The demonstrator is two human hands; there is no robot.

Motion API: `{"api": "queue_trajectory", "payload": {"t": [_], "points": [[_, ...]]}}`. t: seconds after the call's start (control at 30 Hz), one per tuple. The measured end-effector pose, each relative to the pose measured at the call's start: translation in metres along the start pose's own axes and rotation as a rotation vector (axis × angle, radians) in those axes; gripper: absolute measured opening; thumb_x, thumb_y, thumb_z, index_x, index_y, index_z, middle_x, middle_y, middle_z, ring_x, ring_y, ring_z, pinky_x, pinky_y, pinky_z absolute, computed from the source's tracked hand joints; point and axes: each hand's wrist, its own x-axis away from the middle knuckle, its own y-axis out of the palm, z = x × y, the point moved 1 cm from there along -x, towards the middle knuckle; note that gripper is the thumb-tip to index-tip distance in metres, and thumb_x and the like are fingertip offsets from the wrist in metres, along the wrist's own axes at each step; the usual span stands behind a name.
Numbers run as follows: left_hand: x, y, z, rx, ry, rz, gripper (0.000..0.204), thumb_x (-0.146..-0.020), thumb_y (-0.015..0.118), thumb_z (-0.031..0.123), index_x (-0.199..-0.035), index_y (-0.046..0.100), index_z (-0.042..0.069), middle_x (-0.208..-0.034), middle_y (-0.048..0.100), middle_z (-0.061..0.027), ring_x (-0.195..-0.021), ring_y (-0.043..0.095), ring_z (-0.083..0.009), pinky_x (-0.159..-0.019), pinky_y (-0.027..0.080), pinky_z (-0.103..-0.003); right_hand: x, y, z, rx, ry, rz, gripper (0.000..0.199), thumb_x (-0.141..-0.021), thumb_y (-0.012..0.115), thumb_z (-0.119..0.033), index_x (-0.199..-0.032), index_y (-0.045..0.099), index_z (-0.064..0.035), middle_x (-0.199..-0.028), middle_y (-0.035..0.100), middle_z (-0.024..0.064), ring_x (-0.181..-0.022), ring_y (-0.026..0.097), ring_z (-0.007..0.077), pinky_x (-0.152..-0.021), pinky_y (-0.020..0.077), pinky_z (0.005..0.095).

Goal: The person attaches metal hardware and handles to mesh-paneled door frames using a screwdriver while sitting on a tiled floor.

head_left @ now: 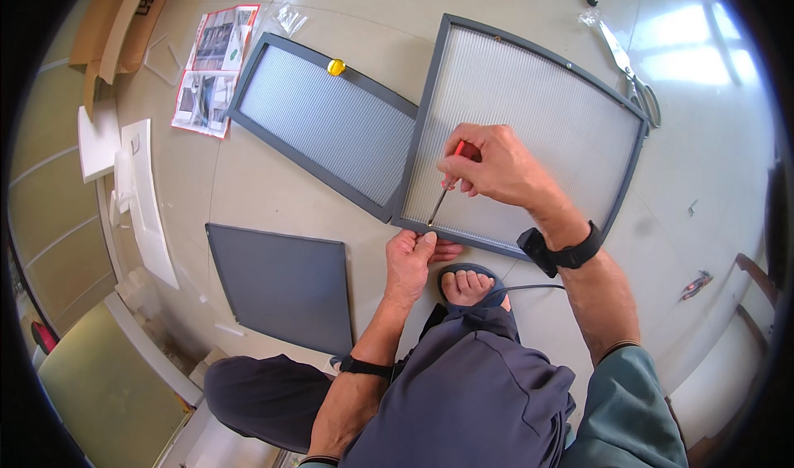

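My right hand grips a red-handled screwdriver and holds its tip down on the near edge of a grey-framed ribbed panel lying on the floor. My left hand presses its fingertips on that frame's near left corner, right beside the screwdriver tip. A second grey-framed ribbed panel lies to the left, partly tucked under the first one, with a small yellow knob on its far edge.
A flat dark grey board lies at my left. Scissors rest beyond the right panel. A printed leaflet, white foam pieces and cardboard sit at the left. My sandalled foot is just under the panel's edge.
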Motion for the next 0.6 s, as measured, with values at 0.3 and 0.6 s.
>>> {"api": "queue_trajectory", "payload": {"t": [0.3, 0.6], "points": [[0.0, 0.001, 0.002, 0.011, 0.0, 0.038, 0.019, -0.1, 0.048, 0.008, -0.101, 0.055, -0.009, -0.091, 0.068, -0.021, -0.081, 0.072, -0.0274, -0.073, 0.06, -0.035, -0.002, 0.015, 0.009, -0.086, 0.119, 0.123, 0.017, -0.09, 0.064, -0.016, -0.09, 0.066, 0.0012, -0.065, 0.065, 0.007, -0.059, 0.065, 0.0121, -0.051, 0.0516, 0.0257], [-0.001, 0.0, 0.0, -0.004, -0.024, 0.038, 0.019, -0.1, 0.048, 0.008, -0.1, 0.056, -0.009, -0.089, 0.068, -0.0209, -0.08, 0.072, -0.0269, -0.072, 0.06, -0.035, 0.0, 0.022, 0.013, 0.076, 0.061, 0.235, 0.024, -0.092, 0.064, -0.013, -0.111, 0.061, 0.0004, -0.067, 0.064, 0.008, -0.053, 0.061, 0.0104, -0.049, 0.0512, 0.0266]]}}
